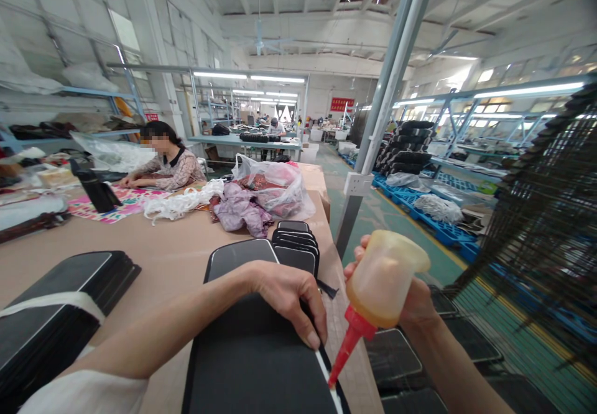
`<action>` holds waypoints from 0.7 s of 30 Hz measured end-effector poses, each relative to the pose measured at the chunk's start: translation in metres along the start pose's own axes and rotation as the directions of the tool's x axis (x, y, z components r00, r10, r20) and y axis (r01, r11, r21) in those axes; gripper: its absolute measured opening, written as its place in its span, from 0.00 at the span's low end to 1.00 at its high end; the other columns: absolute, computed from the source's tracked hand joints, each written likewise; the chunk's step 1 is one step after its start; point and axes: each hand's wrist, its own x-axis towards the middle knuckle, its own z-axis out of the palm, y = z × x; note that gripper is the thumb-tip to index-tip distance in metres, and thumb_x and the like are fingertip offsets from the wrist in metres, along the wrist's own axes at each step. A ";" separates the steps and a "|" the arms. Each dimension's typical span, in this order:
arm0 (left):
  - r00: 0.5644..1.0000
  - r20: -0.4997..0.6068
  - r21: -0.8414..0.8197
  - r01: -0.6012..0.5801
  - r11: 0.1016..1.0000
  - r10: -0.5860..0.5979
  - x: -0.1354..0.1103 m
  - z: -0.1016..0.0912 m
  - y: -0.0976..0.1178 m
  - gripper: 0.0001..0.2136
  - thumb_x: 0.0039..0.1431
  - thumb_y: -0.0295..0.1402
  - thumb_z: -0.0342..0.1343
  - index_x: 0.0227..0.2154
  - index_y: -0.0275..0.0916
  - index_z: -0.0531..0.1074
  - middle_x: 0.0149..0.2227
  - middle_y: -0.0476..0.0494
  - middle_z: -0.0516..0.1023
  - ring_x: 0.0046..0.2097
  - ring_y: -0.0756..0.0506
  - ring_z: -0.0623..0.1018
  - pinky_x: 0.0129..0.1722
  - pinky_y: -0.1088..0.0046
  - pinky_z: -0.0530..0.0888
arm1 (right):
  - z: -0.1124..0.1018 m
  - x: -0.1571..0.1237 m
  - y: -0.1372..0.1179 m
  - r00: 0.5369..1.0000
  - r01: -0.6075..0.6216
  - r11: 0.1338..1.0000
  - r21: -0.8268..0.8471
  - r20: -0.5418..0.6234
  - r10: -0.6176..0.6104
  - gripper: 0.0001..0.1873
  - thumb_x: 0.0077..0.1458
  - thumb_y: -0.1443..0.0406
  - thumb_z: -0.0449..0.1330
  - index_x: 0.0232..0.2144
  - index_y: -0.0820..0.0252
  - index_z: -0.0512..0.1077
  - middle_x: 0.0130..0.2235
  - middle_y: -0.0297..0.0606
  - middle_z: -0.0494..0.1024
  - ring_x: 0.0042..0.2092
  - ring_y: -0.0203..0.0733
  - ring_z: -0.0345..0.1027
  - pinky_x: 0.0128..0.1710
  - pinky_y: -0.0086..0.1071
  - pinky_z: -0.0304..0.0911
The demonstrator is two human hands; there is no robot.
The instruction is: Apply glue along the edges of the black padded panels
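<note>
A glue bottle (380, 280) with a red nozzle is tipped nozzle-down in my right hand (417, 302), fingers wrapped around its body. The nozzle tip touches a white strip (325, 370) along the right edge of a large black panel (254, 358). My left hand (289, 299) reaches across the panel, its thumb and fingers pinched at the strip's upper end. Whether those fingers also grip the panel edge is hidden. Just beyond lies a black panel with white edging (240, 252), beside a stack of smaller black panels (296, 240).
A strapped bundle of black panels (60, 302) lies on the left of the brown-covered table (172, 246). Purple cloth (242, 209) and a plastic bag (280, 190) are at its far side. A co-worker (170, 162) sits at left. More panels (396, 358) lie below, right.
</note>
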 end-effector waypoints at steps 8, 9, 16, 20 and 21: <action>1.000 -0.019 -0.003 0.001 1.000 -0.001 -0.005 0.000 -0.004 0.09 0.51 0.34 0.60 0.30 0.31 0.78 0.29 0.47 0.78 0.35 0.47 0.75 0.38 0.78 0.70 | 0.004 -0.002 0.000 0.999 0.008 1.000 -0.008 -0.035 -0.008 0.22 0.48 0.56 0.67 0.46 0.51 0.71 0.40 0.34 0.76 0.40 0.48 0.72 0.40 0.36 0.69; 1.000 -0.020 0.000 0.003 1.000 -0.003 -0.006 0.000 -0.005 0.10 0.51 0.36 0.61 0.30 0.31 0.78 0.29 0.46 0.78 0.34 0.47 0.75 0.38 0.78 0.70 | 0.005 -0.003 0.000 0.999 0.010 1.000 -0.012 -0.041 -0.011 0.22 0.47 0.56 0.68 0.45 0.50 0.71 0.40 0.34 0.76 0.40 0.48 0.72 0.39 0.36 0.70; 0.998 -0.067 0.043 0.005 0.999 -0.002 -0.010 -0.003 -0.011 0.18 0.50 0.43 0.60 0.32 0.30 0.78 0.30 0.44 0.79 0.35 0.47 0.75 0.37 0.79 0.70 | 0.002 -0.008 -0.002 0.995 0.021 0.999 -0.036 -0.095 -0.024 0.23 0.44 0.55 0.69 0.44 0.49 0.72 0.39 0.34 0.76 0.40 0.49 0.72 0.40 0.37 0.70; 0.994 -0.112 0.047 0.010 0.999 -0.005 -0.015 -0.005 -0.015 0.21 0.49 0.47 0.60 0.33 0.30 0.79 0.31 0.44 0.79 0.35 0.48 0.75 0.37 0.80 0.70 | -0.001 -0.010 -0.001 0.991 0.034 0.997 -0.062 -0.127 -0.041 0.25 0.42 0.55 0.70 0.44 0.48 0.72 0.40 0.35 0.76 0.40 0.50 0.72 0.40 0.39 0.69; 0.992 -0.124 0.047 0.012 0.999 -0.006 -0.016 -0.006 -0.016 0.21 0.49 0.48 0.60 0.33 0.30 0.79 0.31 0.44 0.79 0.34 0.48 0.75 0.36 0.80 0.70 | -0.001 -0.011 -0.001 0.989 0.037 0.997 -0.071 -0.139 -0.046 0.25 0.41 0.55 0.70 0.44 0.48 0.72 0.40 0.35 0.76 0.40 0.51 0.72 0.39 0.40 0.70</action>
